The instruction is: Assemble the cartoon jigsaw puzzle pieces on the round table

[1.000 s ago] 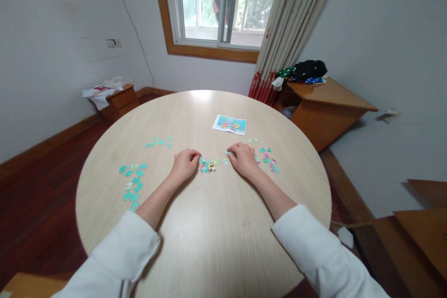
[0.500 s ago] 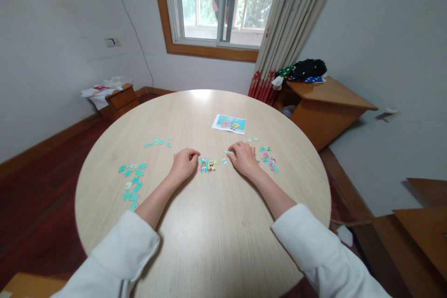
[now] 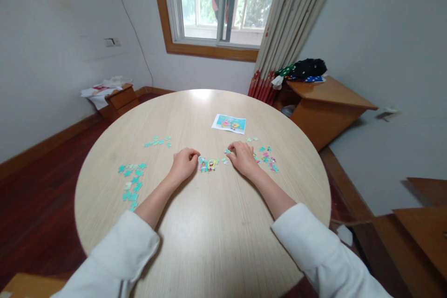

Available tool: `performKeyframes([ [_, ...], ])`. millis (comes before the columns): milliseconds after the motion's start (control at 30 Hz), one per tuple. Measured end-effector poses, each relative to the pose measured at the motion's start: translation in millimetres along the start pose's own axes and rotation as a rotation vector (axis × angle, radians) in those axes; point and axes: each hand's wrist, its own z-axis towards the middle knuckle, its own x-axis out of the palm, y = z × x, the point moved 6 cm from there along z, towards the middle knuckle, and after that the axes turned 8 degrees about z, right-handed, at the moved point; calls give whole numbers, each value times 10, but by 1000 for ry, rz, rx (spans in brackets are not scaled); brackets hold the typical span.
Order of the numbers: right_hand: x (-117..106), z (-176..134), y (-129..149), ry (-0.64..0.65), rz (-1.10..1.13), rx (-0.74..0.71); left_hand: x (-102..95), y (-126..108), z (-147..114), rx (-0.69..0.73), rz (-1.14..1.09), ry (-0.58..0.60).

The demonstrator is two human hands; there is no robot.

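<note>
A small joined section of jigsaw puzzle (image 3: pixel 210 165) with a yellow cartoon figure lies on the round table between my hands. My left hand (image 3: pixel 185 164) is closed at its left edge, thumb and forefinger pinched together; whether they hold a piece is hidden. To the right, my right hand (image 3: pixel 242 156) rests on the tabletop with curled fingers, thumb and fingertips on a pale puzzle piece (image 3: pixel 226 152). Another loose piece (image 3: pixel 225 161) lies just below that thumb. Pink and teal pieces (image 3: pixel 269 160) are scattered right of my right hand, partly covered by it.
Teal pieces (image 3: pixel 133 186) spread along the table's left side, with a smaller group (image 3: pixel 158 141) farther back. A printed reference picture (image 3: pixel 229 124) lies beyond my hands. Pale pieces (image 3: pixel 252 139) sit behind my right hand. A wooden cabinet (image 3: pixel 328 98) with cloths stands back right.
Both hands stay almost where they were. My right hand's fingers shift very slightly, and a bit more of the pieces beside it shows.
</note>
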Motion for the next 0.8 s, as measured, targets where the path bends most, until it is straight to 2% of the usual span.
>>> performKeyframes([
  [333,32,-3,63,35,281,-42,5,16,7,16,1,-14],
  [533,-39,-21,132,-72,445,-90,-7,3,7,14,-8,-12],
  [667,-48,-3,73,-139,638,-30,-6,13,5,14,-19,-13],
  [800,4,19,2,-138,813,33,-2,37,10,13,-29,-18],
])
